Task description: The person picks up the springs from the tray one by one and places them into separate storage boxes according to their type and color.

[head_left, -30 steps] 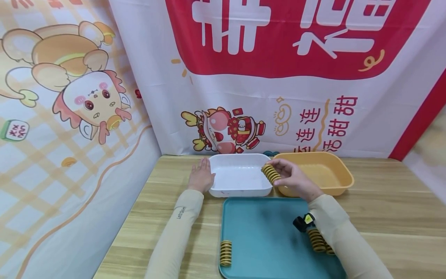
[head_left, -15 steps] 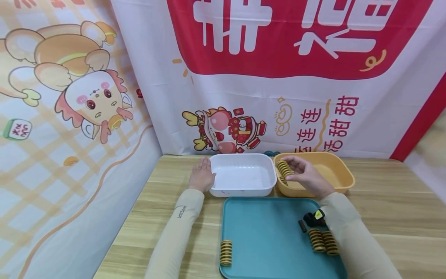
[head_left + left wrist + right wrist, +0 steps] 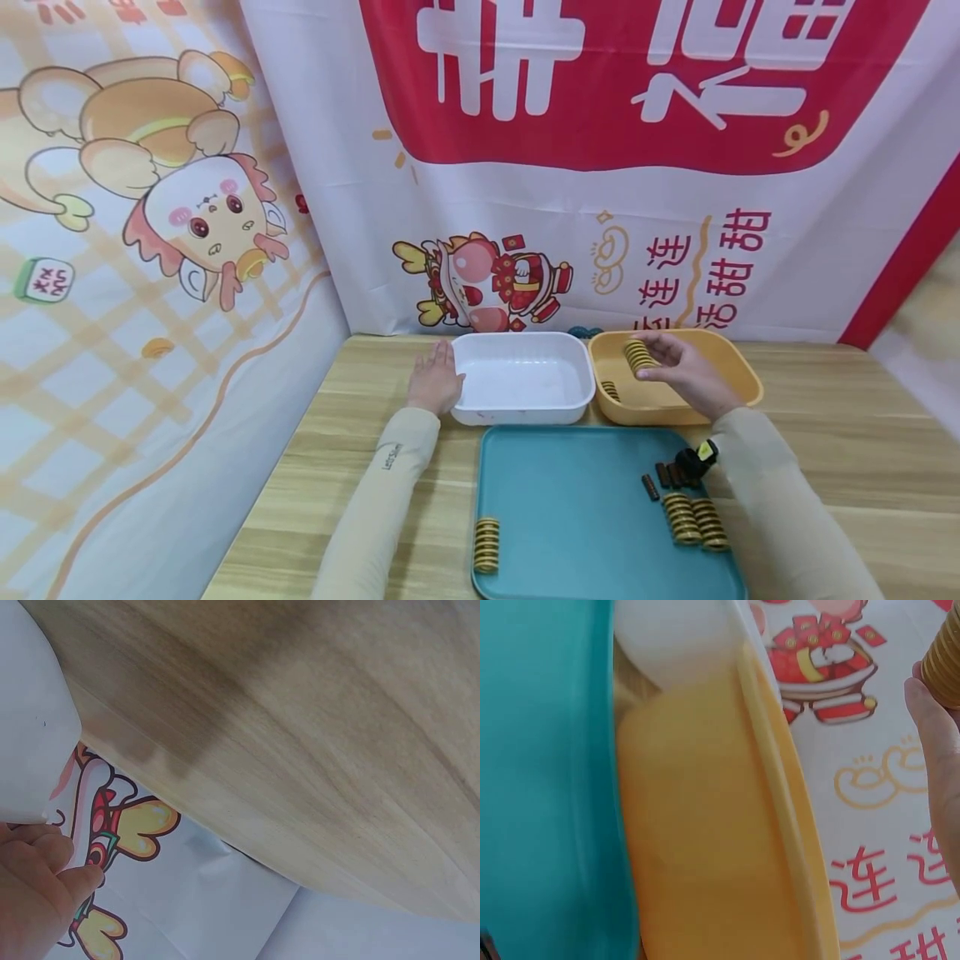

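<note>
My right hand [image 3: 686, 371] holds a ribbed golden-brown roll [image 3: 639, 356], like a stack of round biscuits, between thumb and fingers over the yellow-orange tub [image 3: 738, 400]. A similar roll [image 3: 611, 390] lies inside that tub at its left end. In the right wrist view, the held roll [image 3: 946, 664] shows at the upper right edge. My left hand [image 3: 435, 385] rests with its fingers extended against the left rim of the white tub [image 3: 517, 414]. In the left wrist view, this hand [image 3: 34, 889] touches the white tub's wall [image 3: 34, 742].
A teal tray [image 3: 577, 508] lies in front of the tubs. On it are a ribbed roll [image 3: 486, 546] at the left edge, two rolls side by side [image 3: 693, 522] at the right, and several small dark brown pieces [image 3: 650, 487]. A patterned cloth [image 3: 337, 250] hangs behind the table.
My right hand has carried the roll rightward from the white tub's right end to over the yellow-orange tub. The roll inside that tub has come into sight. The left hand stays in place.
</note>
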The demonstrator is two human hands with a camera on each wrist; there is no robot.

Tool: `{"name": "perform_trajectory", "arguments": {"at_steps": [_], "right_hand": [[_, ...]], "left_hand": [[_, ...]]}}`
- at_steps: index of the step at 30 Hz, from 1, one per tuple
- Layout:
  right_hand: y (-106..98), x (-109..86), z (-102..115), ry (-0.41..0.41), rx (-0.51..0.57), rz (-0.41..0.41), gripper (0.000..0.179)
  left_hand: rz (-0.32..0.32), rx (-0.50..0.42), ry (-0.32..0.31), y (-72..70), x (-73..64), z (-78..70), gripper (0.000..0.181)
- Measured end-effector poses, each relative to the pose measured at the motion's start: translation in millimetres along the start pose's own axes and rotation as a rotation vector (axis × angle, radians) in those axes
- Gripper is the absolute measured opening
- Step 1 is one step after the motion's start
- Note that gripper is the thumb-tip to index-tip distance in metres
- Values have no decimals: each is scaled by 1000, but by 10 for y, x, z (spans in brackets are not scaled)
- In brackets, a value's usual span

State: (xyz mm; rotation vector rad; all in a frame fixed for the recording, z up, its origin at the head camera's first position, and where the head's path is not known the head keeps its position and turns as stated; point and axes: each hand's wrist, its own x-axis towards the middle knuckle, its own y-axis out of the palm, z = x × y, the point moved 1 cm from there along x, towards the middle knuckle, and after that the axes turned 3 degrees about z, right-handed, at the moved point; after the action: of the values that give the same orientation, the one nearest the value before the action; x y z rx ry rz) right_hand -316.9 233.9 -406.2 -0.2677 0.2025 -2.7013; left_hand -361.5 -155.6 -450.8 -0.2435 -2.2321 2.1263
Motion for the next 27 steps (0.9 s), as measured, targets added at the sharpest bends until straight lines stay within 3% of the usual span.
{"name": "perform_trajectory", "arguments": {"at_steps": [11, 23, 27], "right_hand": [[-157, 67, -123, 120, -308, 6, 54], [-128, 286, -357, 224, -822, 140, 41], [-83, 378, -408, 278, -907, 213, 37]], "left_hand": [[5, -6, -13, 6, 1, -14, 65], [21, -17, -28, 10, 9, -13, 66], [14, -22, -29, 6, 8, -11, 65]]}}
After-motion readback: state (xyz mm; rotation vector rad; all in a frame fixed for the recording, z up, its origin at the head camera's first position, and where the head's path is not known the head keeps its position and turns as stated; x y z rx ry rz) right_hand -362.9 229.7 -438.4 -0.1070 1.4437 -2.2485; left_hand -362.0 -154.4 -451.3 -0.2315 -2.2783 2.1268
